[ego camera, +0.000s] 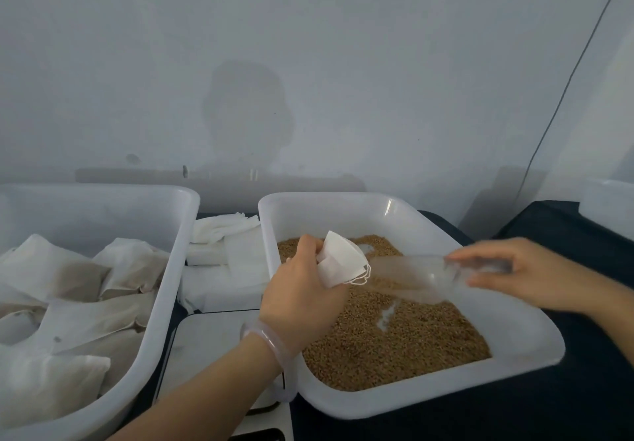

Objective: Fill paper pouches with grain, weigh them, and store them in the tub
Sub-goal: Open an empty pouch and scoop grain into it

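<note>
Head view: left hand (302, 289) grips a small white paper pouch (339, 262), right hand (528, 272) pinches a clear plastic scoop (418, 276), tip at the pouch mouth between them, brown grain (394, 344) beneath. If that mouth sags, grain likely spills.

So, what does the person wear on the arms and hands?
No sleeves or gloves are visible. The left hand has a translucent bangle at its wrist. The right hand is motion-blurred; no ring or watch shows on it.
</note>
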### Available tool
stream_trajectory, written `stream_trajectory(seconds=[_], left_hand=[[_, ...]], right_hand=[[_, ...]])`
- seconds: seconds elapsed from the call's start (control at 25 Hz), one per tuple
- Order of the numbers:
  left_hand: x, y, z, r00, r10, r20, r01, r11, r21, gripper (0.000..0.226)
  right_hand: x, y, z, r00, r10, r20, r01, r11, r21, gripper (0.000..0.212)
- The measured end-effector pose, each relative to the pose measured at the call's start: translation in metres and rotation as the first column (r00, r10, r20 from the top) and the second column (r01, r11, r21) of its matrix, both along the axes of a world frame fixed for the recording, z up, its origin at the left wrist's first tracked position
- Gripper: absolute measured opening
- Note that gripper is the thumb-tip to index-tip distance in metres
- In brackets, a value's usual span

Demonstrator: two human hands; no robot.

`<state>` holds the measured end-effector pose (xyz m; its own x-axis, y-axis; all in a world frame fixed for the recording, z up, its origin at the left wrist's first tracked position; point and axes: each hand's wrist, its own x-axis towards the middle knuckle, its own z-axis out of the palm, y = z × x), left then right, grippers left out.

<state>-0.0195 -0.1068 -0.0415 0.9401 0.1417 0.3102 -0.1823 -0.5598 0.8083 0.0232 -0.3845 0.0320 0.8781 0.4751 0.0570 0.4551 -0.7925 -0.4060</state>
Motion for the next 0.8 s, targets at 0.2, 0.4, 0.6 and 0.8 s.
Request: stream_trajectory(seconds=[0.2, 0.4, 0.6, 0.8], left_hand=[[0.0, 0.0, 0.0, 0.999, -0.009, -0.04, 0.011, 0.999, 0.042, 0.044], [0.002, 0.0, 0.0, 0.998, -0.022, -0.066, 0.028, 0.996, 0.085, 0.05], [0.001, 0.0, 0.0, 0.997, -0.035, -0.064, 0.041, 0.994, 0.097, 0.052], [0.001, 0.001, 0.0, 0.996, -0.037, -0.081, 0.044, 0.995, 0.086, 0.052]], right_hand=[[0.005, 0.002, 0.048, 0.995, -0.02, 0.093, 0.016, 0.999, 0.036, 0.037], [0.001, 0.029, 0.075, 0.943, 0.108, 0.314, -0.074, 0.99, -0.118, 0.03], [-0.004, 0.047, 0.09, 0.846, 0.193, 0.496, -0.054, 0.958, -0.282, 0.026], [-0.006, 0.052, 0.092, 0.812, 0.213, 0.543, -0.018, 0.939, -0.342, 0.03]])
